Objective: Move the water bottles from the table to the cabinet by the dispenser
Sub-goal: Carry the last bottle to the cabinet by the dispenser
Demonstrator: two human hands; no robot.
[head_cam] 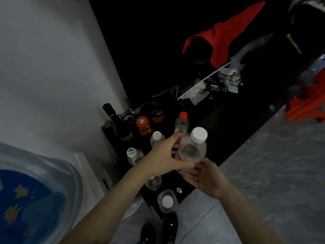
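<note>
Black cabinet top (pixel 207 120) (cluttered), both hands on white-capped bottle (pixel 192 150)

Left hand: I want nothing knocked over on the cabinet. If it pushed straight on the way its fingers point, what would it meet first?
Probably the red-capped bottle just beyond the left hand, which grips the white-capped bottle. Depth is unclear from the single view.
</note>
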